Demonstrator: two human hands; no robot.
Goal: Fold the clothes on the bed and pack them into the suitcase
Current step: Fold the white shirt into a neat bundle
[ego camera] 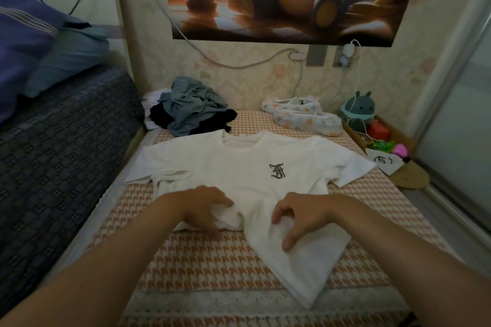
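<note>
— Orange-and-white houndstooth bedspread [212,260] is covering the bed, and a white T-shirt [247,156] is lying on it chest up, collar pointing toward the wall. Why spread out like that?

— Going by the task, it is being laid flat so the folds come out square. Its sleeves are reaching out to both sides and the gothic letter print [277,170] is facing up.

— What are the hands doing?

— Both are working at the lower part of the shirt. The left hand [204,207] is curling its fingers round a bunched wad of the hem on its side. The right hand [300,218] is pinching a raised ridge of cloth between thumb and fingers. The lower part is running skewed toward the near right, so I am guessing they are tugging it straight or starting a fold.

— And the rest of the laundry?

— A heap of unfolded clothes [191,111], grey-blue, black and white, is sitting at the far left by the wall, just beyond the shirt's shoulder. It is probably lying there to be within reach while leaving room to fold. A floral cover [303,117] and a green plush toy [358,109] are sitting at the far right.

— The suitcase?

— It is not showing in this view, so packing is looking a long way off.
</note>
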